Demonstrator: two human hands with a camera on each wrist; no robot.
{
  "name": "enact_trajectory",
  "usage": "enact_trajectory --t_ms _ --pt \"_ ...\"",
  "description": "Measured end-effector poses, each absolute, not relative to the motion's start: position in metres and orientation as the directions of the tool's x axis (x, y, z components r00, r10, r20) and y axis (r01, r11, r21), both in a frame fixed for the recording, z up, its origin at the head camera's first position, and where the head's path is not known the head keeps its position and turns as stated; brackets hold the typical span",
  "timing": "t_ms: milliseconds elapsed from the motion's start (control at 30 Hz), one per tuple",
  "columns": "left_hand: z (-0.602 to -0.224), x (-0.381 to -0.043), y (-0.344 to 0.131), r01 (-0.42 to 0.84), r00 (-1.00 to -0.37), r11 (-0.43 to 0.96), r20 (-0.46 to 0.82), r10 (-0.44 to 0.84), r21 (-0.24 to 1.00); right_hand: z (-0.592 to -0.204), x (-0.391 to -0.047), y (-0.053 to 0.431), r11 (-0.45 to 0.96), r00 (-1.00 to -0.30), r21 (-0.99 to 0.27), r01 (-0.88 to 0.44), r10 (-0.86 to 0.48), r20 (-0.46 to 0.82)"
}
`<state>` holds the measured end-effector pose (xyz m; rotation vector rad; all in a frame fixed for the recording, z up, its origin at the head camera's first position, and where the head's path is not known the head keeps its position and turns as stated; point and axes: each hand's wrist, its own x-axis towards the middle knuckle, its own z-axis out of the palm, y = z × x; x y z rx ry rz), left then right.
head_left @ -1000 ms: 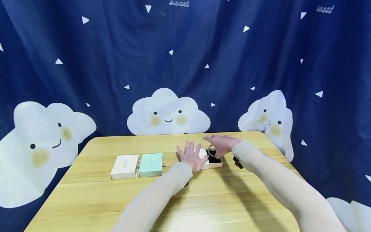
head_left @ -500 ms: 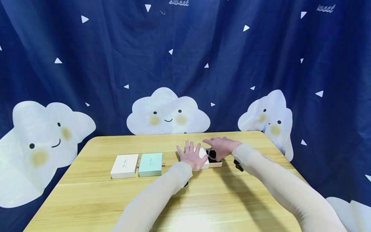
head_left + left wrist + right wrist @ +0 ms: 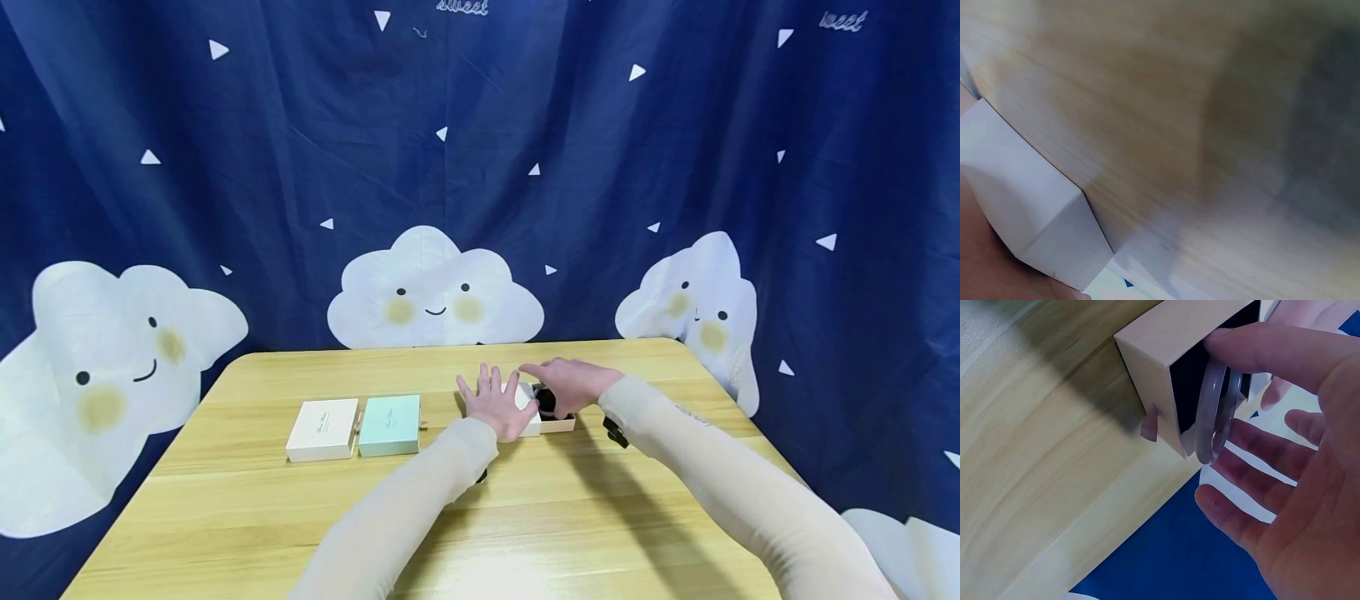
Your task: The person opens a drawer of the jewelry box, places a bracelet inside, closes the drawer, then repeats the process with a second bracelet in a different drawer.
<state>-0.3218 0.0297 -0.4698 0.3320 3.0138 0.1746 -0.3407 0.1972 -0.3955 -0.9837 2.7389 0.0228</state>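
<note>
My left hand (image 3: 498,413) rests with spread fingers on the white sleeve (image 3: 527,397) of a slide-out jewelry box. The sleeve's corner (image 3: 1022,181) shows in the left wrist view. Out to the right extends the box's pale pink drawer (image 3: 1179,331), which has a black lining (image 3: 1186,387). Over that drawer, my right hand (image 3: 579,385) holds a translucent greyish bangle (image 3: 1210,409) between thumb and fingers. The bangle is tilted against the lining, partly inside the drawer. Its far side is partly hidden by the thumb.
Left of the hands, a white box (image 3: 322,430) and a mint-green box (image 3: 390,426) lie side by side on the wooden table (image 3: 247,517). A small ribbon tab (image 3: 1149,425) sticks out of the drawer's end. Behind the table hangs a dark blue curtain (image 3: 480,183) with clouds.
My right hand has lowered slightly and shifted left, and the bangle has tipped from standing upright toward the drawer's lining. My left hand stays on the sleeve.
</note>
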Motion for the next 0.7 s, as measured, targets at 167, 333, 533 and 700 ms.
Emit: enact_trajectory --t_ms 167,333,533,700 --pt "-0.4712 -0.3226 0.0300 0.211 -0.972 0.970 -0.080 0.221 0.121 -0.3959 -0.3411 0.1962 0.747 -0.723 -0.089 -0.659 -0.661 -0.201" --pt "-0.4706 -0.3218 0.0303 0.210 -0.972 0.971 -0.082 0.220 0.115 -0.3958 -0.3398 0.1949 0.750 -0.723 -0.093 -0.655 -0.658 -0.210" --pt "-0.4664 -0.3186 0.0299 0.210 -0.972 0.969 -0.083 0.221 0.127 -0.3950 -0.3386 0.1950 0.764 -0.732 -0.117 -0.635 -0.643 -0.226" --pt "-0.4655 -0.3177 0.0302 0.212 -0.972 0.967 -0.070 0.224 0.138 -0.3947 -0.3379 0.1964 0.763 -0.731 -0.121 -0.635 -0.644 -0.224"
